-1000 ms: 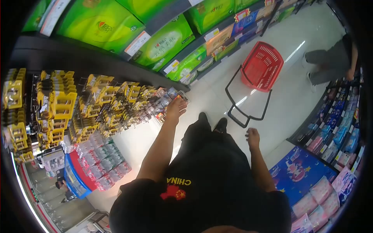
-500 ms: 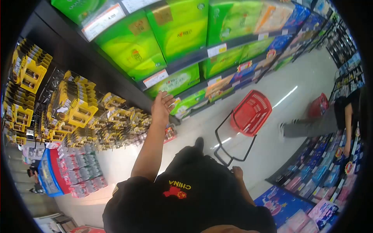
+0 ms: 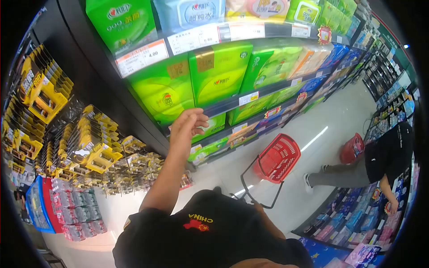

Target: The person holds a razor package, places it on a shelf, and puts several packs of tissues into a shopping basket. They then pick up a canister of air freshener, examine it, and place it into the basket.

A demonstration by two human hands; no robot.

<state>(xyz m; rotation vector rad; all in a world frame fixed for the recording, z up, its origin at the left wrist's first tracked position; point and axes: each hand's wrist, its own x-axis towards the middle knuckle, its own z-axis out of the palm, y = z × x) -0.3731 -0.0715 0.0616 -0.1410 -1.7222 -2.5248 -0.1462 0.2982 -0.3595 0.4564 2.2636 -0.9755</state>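
My left hand (image 3: 190, 123) is raised in front of the shelf, its fingers loosely curled and apart, with nothing in it. It overlaps the lower edge of the green tissue packs (image 3: 221, 73) in this view. Low at my right side, my right hand (image 3: 258, 207) is closed at the end of the long black handle (image 3: 278, 196) of a red shopping basket (image 3: 279, 156). That basket stands on the floor beside the shelf; my shirt and arm partly hide the right hand's fingers.
Price tags (image 3: 194, 38) line the shelf edges. Yellow-and-black hanging packs (image 3: 94, 143) fill a rack at left, with stacked drink packs (image 3: 78, 203) beyond. At right, another person (image 3: 384, 156) reaches to a low shelf of blue and pink packs (image 3: 348, 216), near another red basket (image 3: 352, 149).
The view has tilted up, bringing the upper shelf of wipes and tissue into sight. My left hand's fingers have curled more, and it now overlaps higher packs. The other person's arm has shifted.
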